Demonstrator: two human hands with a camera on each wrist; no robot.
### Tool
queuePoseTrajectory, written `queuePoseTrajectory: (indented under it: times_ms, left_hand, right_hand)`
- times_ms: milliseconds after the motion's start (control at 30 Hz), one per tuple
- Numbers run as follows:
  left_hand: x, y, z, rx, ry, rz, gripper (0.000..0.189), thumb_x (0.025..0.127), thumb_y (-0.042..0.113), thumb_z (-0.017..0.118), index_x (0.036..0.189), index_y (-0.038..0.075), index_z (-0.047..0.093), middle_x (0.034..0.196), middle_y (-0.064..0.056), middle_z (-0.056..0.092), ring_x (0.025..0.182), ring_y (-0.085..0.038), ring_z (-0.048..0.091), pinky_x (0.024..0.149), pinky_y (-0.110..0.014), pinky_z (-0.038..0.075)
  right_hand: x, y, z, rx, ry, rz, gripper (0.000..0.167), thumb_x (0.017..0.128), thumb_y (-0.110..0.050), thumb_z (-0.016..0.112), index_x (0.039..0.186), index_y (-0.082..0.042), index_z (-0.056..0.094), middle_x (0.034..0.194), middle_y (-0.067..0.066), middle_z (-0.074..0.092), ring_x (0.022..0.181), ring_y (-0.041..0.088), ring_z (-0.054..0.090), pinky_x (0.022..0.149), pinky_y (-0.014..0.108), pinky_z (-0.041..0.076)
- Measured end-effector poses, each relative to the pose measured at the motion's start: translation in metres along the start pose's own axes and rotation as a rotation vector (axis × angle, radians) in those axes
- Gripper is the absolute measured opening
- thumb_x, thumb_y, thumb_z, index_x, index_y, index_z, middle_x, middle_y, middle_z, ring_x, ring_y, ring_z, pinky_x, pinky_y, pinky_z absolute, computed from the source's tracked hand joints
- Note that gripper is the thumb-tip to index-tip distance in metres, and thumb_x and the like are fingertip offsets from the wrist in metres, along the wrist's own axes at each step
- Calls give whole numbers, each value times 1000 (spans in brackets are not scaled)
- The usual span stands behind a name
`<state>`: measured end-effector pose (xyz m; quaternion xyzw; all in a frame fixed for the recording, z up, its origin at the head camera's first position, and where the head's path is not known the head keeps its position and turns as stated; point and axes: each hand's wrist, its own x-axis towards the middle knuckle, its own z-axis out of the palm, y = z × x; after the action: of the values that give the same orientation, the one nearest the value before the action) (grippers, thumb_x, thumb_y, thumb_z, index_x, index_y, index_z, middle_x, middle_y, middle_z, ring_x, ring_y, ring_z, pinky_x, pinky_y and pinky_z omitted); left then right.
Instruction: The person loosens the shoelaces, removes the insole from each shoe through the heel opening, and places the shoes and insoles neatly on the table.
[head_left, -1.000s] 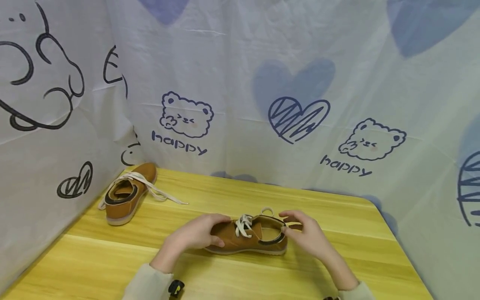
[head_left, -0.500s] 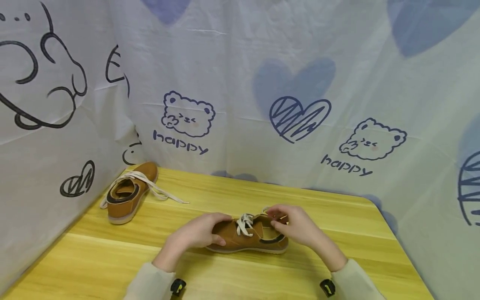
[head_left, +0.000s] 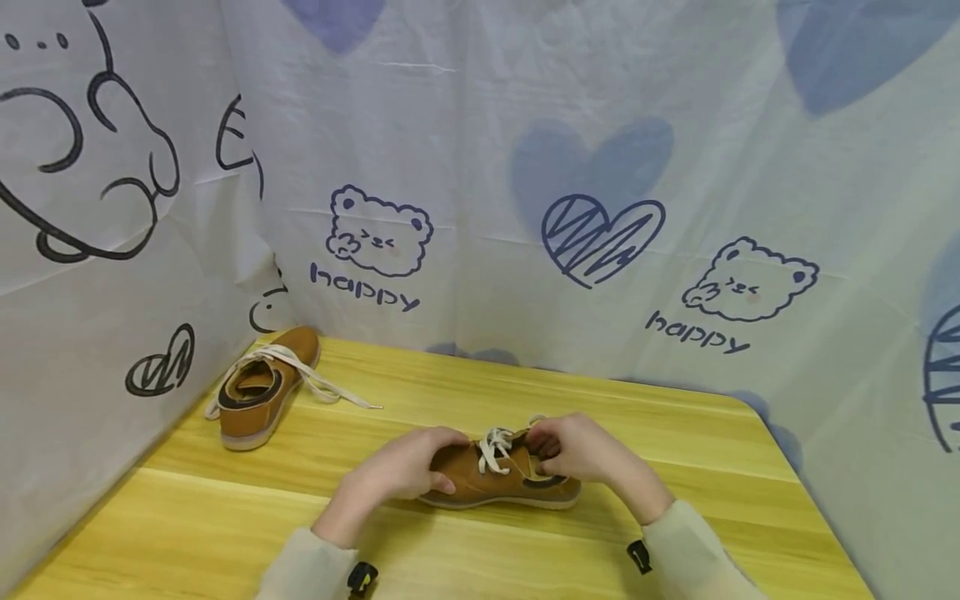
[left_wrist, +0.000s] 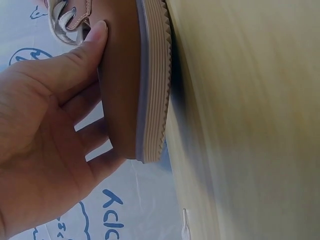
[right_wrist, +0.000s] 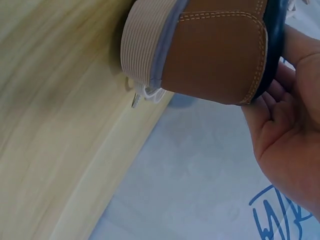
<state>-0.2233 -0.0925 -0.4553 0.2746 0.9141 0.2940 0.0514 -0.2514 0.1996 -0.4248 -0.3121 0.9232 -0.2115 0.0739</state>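
Note:
A brown lace-up shoe (head_left: pixel 468 479) rests sole-down on the table, toe to the left. My left hand (head_left: pixel 408 462) grips its toe, thumb on the near side and fingers on the far side; the left wrist view shows this thumb (left_wrist: pixel 95 37) pressed against the leather. White laces (head_left: pixel 495 450) are tied in a bow over the tongue. Over the ankle opening, my right hand (head_left: pixel 581 450) has its fingers bent down into the collar. From the right wrist, the shoe's heel (right_wrist: pixel 215 50) hides those fingertips, and I cannot tell whether they pinch anything.
A matching brown shoe (head_left: pixel 251 421) stands at the back left, its white lace (head_left: pixel 341 396) trailing loose across the wood-grain table (head_left: pixel 247 517). A white printed curtain (head_left: pixel 480 208) hangs behind the table and along the left. A lace loop (right_wrist: pixel 150 92) lies past the gripped shoe.
My right hand has moved left from the heel to over the ankle opening, its fingers dipping into the collar. The left hand keeps its grip on the toe.

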Motion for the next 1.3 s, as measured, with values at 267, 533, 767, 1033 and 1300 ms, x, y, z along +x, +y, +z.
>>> queuePoseTrajectory:
  times_ms: [267,533,767,1033,1300]
  left_hand:
    - [3,-3,0,24,18,1,62,84,14,87,140,8,63,142,-11,63,135,-35,56,115,-52,42]
    - [3,-1,0,12,7,-10,62,85,16,87,141,9,63,143,-10,63,135,-35,55,115,-53,42]
    - [3,-1,0,26,13,-15,62,85,16,87,141,10,63,143,-10,63,135,-35,55,116,-52,41]
    - [1,-3,0,14,12,-20,62,84,16,88,140,10,63,143,-10,63,135,-36,55,115,-53,41]
    - [0,-3,1,5,8,-31,62,84,17,88,141,10,63,143,-10,63,135,-36,55,115,-53,41]
  right_hand:
    - [9,-8,-3,-123,-49,18,39,83,-6,82,121,-3,74,107,6,74,93,22,70,84,40,59]
    - [9,-8,-1,-127,-69,23,38,81,-5,83,118,-4,74,100,3,72,86,17,66,77,35,57]
    - [5,-2,3,-55,-21,-5,30,81,2,78,110,-2,69,92,-1,68,81,12,63,73,30,56]
    - [4,-3,7,-25,20,-19,19,83,5,73,95,-8,66,83,-4,66,73,6,59,67,26,53]
    - [5,-5,12,-123,31,3,15,84,2,75,89,-11,71,80,-6,66,70,8,60,66,28,55]
